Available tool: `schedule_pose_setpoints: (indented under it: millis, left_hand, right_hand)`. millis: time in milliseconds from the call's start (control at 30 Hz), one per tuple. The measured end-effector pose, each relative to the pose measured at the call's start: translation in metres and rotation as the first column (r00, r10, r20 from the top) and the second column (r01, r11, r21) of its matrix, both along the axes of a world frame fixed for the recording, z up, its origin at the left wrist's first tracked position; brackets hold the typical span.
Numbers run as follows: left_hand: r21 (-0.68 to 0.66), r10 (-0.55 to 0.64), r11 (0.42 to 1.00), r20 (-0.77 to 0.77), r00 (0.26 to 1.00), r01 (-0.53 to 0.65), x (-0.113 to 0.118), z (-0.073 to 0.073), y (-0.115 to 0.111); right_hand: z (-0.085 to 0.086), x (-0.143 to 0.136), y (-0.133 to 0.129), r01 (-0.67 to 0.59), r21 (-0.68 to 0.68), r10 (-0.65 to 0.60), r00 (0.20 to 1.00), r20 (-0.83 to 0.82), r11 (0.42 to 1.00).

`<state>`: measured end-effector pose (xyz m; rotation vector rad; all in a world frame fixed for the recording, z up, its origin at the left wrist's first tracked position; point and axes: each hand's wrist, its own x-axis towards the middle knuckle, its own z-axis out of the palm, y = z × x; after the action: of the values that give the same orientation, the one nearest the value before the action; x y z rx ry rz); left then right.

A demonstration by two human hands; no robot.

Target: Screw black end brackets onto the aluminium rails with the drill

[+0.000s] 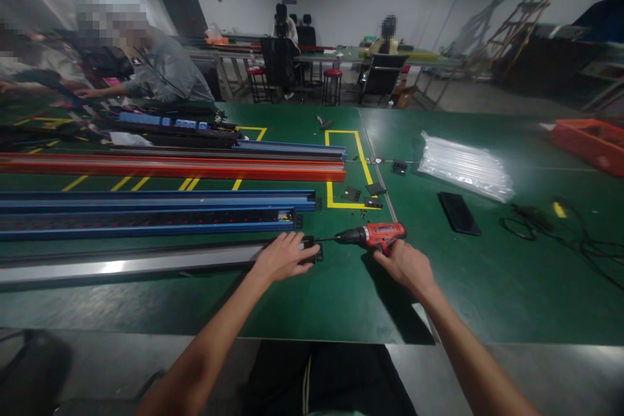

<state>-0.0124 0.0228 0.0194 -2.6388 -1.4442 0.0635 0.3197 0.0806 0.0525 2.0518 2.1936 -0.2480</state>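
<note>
My right hand (407, 268) is closed around the handle of a red and black cordless drill (383, 234). The drill's long thin bit points left and reaches the black end cap (318, 251) on a black and silver metal rail (195, 259); whether it touches a screw is too small to tell. Over that same rail end, my left hand (285, 257) grips with its fingers across the far side and the thumb on the near side by the cap. Just beyond lie two blue rails (160, 200) with black end caps.
Farther back are an orange-red rail (170, 169) and more profiles. Loose black end caps (351, 194) and small screws lie by yellow tape. To the right are a black phone (458, 213), a clear plastic-wrapped bundle (463, 166), cables (565, 227) and an orange bin (592, 143). Co-workers sit beyond.
</note>
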Motion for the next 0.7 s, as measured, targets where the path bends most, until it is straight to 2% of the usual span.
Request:
schedule_pose_setpoints:
  millis: [167, 300, 700]
  left_hand:
    - [0.03, 0.012, 0.999, 0.022, 1.0, -0.013, 0.0001, -0.0053, 0.0001]
    - [0.033, 0.046, 0.998, 0.097, 0.994, -0.049, 0.0015, -0.0085, 0.0005]
    - [0.019, 0.096, 0.995, 0.117, 0.988, -0.099, 0.0049, -0.0014, -0.0013]
  right_hand:
    - [-0.0028, 0.0022, 0.0013, 0.006, -0.004, -0.006, 1.0, 0.005, 1.0]
    - [-0.0045, 0.0036, 0.0013, -0.006, 0.004, 0.006, 1.0, 0.013, 1.0]
    - [-0.0048, 0.0066, 0.0035, -0.041, -0.029, 0.041, 0.999, 0.025, 0.999]
